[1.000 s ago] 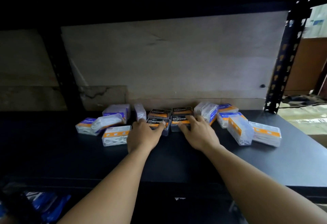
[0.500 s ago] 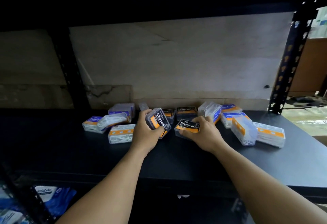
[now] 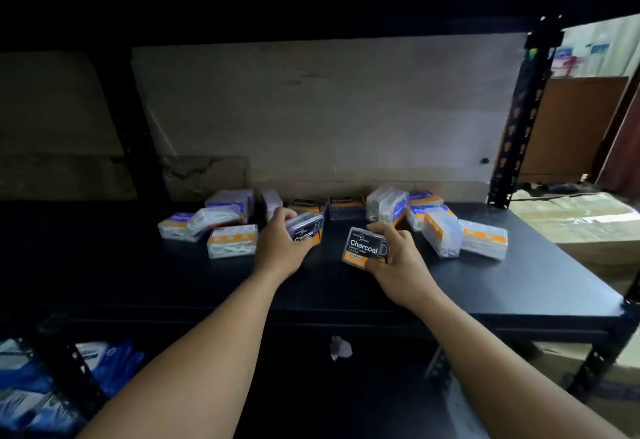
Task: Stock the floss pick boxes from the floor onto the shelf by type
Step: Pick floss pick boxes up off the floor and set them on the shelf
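Observation:
On the black shelf [image 3: 519, 279], my left hand [image 3: 280, 248] grips a black-and-orange Charcoal floss box [image 3: 307, 229], tilted up off the board. My right hand [image 3: 398, 258] holds a second Charcoal box [image 3: 363, 248], its label facing me, lifted in front of the row. Two more Charcoal boxes [image 3: 346, 206] lie against the back wall. Clear boxes with orange and blue labels lie in a loose group on the left [image 3: 232, 239] and another on the right [image 3: 481, 237].
A black perforated upright [image 3: 519, 119] stands at the shelf's right rear corner, another upright [image 3: 124, 133] at the left. The shelf above hangs low. Cardboard cartons [image 3: 575, 223] sit to the right. Blue packets [image 3: 34, 390] fill the lower left level.
Both hands have lifted a Charcoal box each from the row and drawn them toward me. The right box has turned label up.

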